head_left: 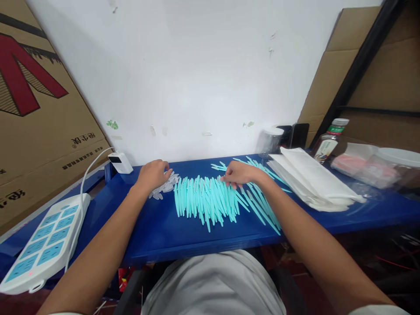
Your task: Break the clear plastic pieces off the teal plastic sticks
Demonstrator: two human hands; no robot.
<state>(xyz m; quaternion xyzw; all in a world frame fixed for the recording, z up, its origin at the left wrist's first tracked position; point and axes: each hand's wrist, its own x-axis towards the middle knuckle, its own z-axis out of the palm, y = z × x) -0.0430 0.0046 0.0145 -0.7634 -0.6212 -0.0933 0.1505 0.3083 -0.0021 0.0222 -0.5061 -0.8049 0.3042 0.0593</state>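
Bare forearms (105, 236) stretch forward, left hand (153, 174) curled by clear pieces (168, 185), right hand (241, 173) bent over teal sticks (203, 197), both grips unclear.

My bare left hand (154, 176), palm down, fingers curled, my bare right hand (241, 173), fingers bent downward, both bare forearms (121, 223) converging forward.

The left hand (153, 175) is at translucent pieces (168, 184), the right hand (241, 172) at turquoise sticks (205, 199) rowed mostly between the hands on the blue bench (157, 236); white sheets (315, 179) lie right of both.
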